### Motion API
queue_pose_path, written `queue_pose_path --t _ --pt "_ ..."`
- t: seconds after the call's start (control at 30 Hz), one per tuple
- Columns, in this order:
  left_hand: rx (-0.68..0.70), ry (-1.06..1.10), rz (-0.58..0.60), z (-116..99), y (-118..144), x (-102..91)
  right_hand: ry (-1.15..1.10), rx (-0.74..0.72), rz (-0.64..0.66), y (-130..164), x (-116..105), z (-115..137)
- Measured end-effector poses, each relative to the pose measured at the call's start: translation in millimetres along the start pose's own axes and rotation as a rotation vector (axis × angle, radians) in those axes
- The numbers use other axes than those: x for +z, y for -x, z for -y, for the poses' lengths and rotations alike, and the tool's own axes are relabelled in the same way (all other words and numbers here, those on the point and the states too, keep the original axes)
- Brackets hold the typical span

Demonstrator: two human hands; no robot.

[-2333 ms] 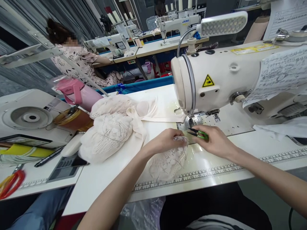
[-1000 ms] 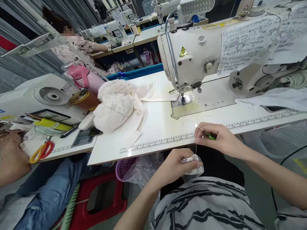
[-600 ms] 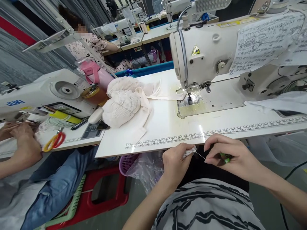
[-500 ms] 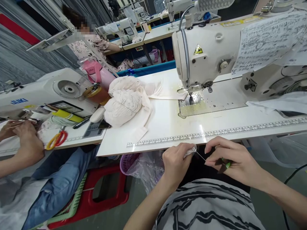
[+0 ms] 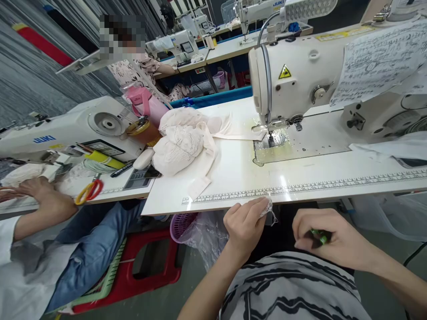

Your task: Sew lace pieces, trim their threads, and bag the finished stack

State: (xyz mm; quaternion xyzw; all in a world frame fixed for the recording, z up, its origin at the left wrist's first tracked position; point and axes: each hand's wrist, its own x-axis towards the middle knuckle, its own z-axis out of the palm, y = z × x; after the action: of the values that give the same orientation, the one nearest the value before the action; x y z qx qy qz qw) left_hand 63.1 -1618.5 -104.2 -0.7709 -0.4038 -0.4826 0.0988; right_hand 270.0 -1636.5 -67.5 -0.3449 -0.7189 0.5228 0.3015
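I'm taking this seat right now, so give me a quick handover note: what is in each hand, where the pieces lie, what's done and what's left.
Left hand: closed on a small white lace piece, held below the table edge.
Right hand: closed on green-handled thread snips, apart from the lace.
Heap of cream lace garments lies on the white sewing table, left of the white sewing machine.
Done: lace is off the machine; no thread shows between the hands.
Left: whether more trimming remains cannot be told.
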Motion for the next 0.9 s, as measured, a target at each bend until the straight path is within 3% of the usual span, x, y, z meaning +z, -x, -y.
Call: queue_pose_path --t 0.1,0.17,0.43,0.7,0.9 --pt "0.049 -0.027 0.006 0 0 -0.2 0.077 0.059 -0.178 -4 1 2" --pt "0.075 -0.030 0.023 0 1 -0.1 0.096 0.108 -0.220 -8 3 3" --pt "0.167 -0.060 0.038 2 7 -0.8 -0.100 0.274 -0.111 -23 12 -1" --pt "0.207 -0.096 0.108 4 9 -2.3 0.013 0.298 -0.137 -26 14 -4" --pt "0.212 -0.108 0.097 6 12 -2.6 0.021 0.296 -0.133 -26 9 -5"
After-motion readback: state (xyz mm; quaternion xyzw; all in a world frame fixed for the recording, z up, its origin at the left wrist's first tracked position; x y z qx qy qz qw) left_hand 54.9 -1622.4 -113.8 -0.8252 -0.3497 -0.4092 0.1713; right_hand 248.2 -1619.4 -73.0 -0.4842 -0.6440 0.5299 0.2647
